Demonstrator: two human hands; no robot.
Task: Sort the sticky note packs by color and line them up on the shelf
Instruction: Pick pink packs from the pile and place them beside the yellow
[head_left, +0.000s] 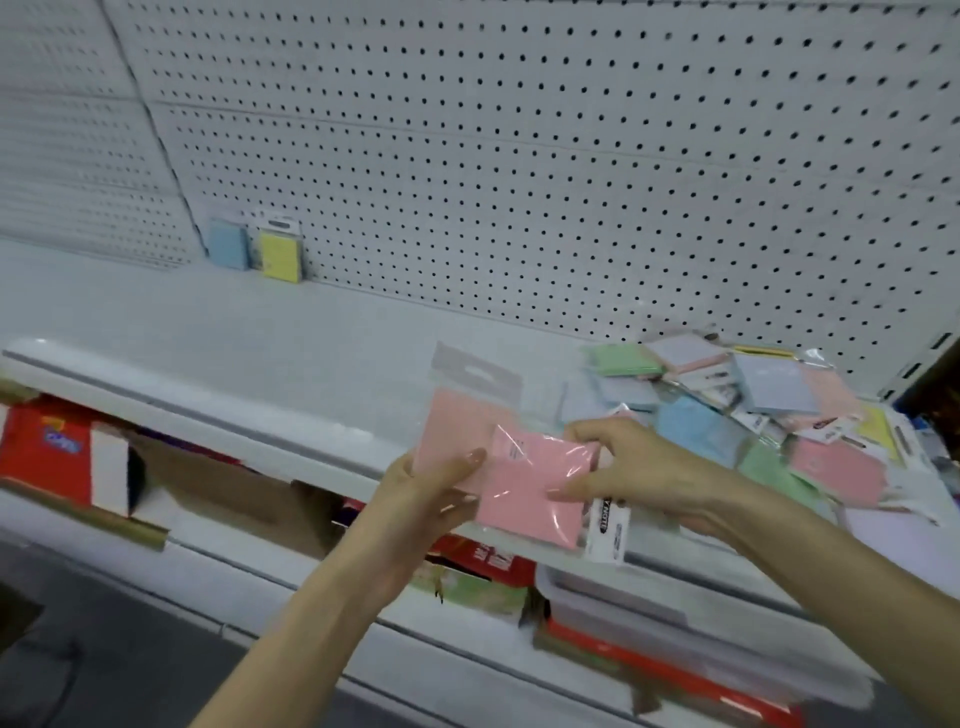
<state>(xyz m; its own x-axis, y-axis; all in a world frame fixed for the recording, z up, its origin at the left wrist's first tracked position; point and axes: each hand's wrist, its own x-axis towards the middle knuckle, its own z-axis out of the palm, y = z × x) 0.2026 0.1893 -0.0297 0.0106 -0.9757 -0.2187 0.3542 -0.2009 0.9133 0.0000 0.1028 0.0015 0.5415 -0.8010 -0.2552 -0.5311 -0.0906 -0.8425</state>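
Note:
Two pink sticky note packs are in my hands above the front edge of the white shelf (249, 332). My left hand (431, 488) pinches the paler pink pack (452, 426), which stands upright with its clear hang tab on top. My right hand (639, 467) grips the second pink pack (530, 493), which overlaps the first and has its label hanging down. At the back left of the shelf a blue pack (228, 244) and a yellow pack (280, 254) stand side by side against the pegboard. A jumbled pile of packs (769, 415) in green, blue, lilac, pink and yellow lies at the right.
A white pegboard wall (519, 156) backs the shelf. Below the shelf, a lower level holds red boxes (47, 452), brown cardboard (218, 488) and other packaged goods. The shelf's rounded front rail (182, 395) runs diagonally under my hands.

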